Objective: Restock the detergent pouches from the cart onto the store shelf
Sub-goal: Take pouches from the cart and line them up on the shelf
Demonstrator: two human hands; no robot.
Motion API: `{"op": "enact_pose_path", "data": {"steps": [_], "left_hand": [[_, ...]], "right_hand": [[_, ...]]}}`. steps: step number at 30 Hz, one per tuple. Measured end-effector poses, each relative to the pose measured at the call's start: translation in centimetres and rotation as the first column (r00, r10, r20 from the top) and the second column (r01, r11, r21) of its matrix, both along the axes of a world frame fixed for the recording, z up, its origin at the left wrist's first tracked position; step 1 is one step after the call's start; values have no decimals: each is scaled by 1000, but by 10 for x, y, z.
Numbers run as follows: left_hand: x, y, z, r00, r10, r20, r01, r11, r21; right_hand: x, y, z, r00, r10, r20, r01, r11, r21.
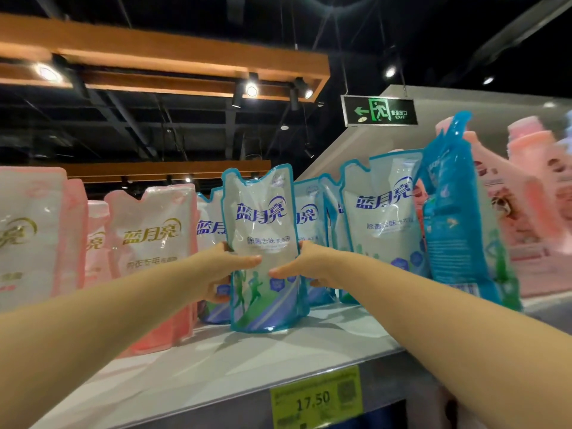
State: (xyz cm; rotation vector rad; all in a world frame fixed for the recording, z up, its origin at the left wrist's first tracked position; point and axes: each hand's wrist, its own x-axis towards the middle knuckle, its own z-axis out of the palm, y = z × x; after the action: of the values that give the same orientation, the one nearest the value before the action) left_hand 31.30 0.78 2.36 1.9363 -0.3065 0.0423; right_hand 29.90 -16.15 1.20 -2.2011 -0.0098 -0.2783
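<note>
A blue-and-white detergent pouch [263, 230] stands upright on the top shelf [278, 360], near its front. My left hand [221, 267] grips its left side, thumb across the front. My right hand [305, 264] grips its right side the same way. Behind it stand more blue pouches [382, 212] in a row, and one darker blue pouch [455, 212] leans at the right end. The cart is out of view.
Pink-and-white pouches [151, 243] fill the shelf's left part. Pink bottles [532, 193] stand at the far right. A yellow price tag [315, 397] reading 17.50 hangs on the shelf's front edge. An exit sign [379, 110] hangs overhead.
</note>
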Motion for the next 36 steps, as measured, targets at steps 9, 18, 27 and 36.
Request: {"op": "enact_pose_path", "data": {"steps": [9, 18, 27, 36], "left_hand": [[-8, -3, 4, 1000, -26, 11, 26, 999, 39], [-26, -43, -1, 990, -123, 74, 120, 992, 48], [-22, -66, 2, 989, -126, 74, 120, 989, 87], [0, -84, -10, 987, -89, 133, 59, 974, 220]], "right_hand": [[-34, -1, 9, 996, 3, 88, 11, 988, -152], [-64, -29, 10, 983, -137, 123, 171, 924, -343], [-57, -27, -1, 891, -337, 304, 446, 776, -446], [-44, -33, -2, 875, -381, 297, 479, 764, -432]]}}
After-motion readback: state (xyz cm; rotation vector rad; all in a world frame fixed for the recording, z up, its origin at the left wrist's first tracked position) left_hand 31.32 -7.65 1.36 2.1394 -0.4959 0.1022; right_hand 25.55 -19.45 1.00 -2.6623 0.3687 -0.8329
